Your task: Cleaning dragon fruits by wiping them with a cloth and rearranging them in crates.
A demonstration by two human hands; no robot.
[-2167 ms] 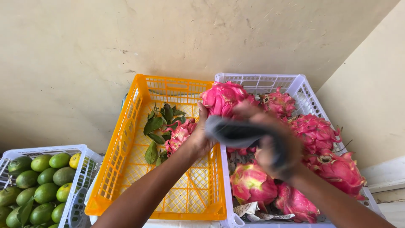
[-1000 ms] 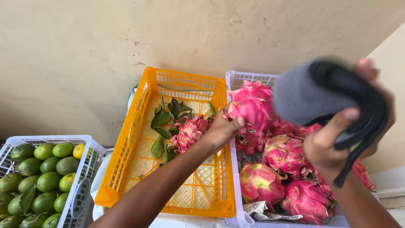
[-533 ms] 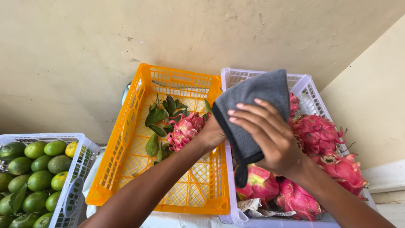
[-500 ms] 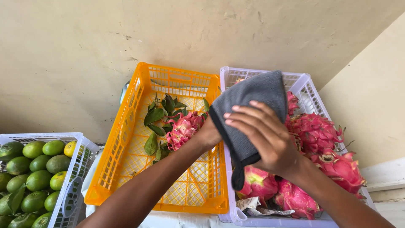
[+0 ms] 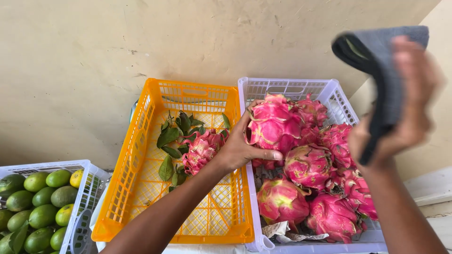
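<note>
Two hands worked over three crates of fruit set against a plain beige wall. At centre, the left hand (image 5: 245,149) curled its fingers and thumb around a pink dragon fruit (image 5: 274,126) on top of the pile in the white crate (image 5: 287,87), the grip closed on the fruit's left side and underside. Raised up and to the right of that fruit, the right hand (image 5: 407,101) was blurred, its grip closed on a folded grey cloth (image 5: 383,56); the cloth hung well apart from the fruit, its length running downward. The left hand was plainly the nearer of the two to the fruit.

Beside the white crate stood an orange crate (image 5: 155,155), holding another dragon fruit (image 5: 201,149) among green leaves (image 5: 170,136). At far left, a second white crate (image 5: 82,188) held green citrus fruit (image 5: 42,214). Crumpled paper (image 5: 287,233) lay at the front of the dragon fruit pile. What the crates rested on could not be clearly seen.
</note>
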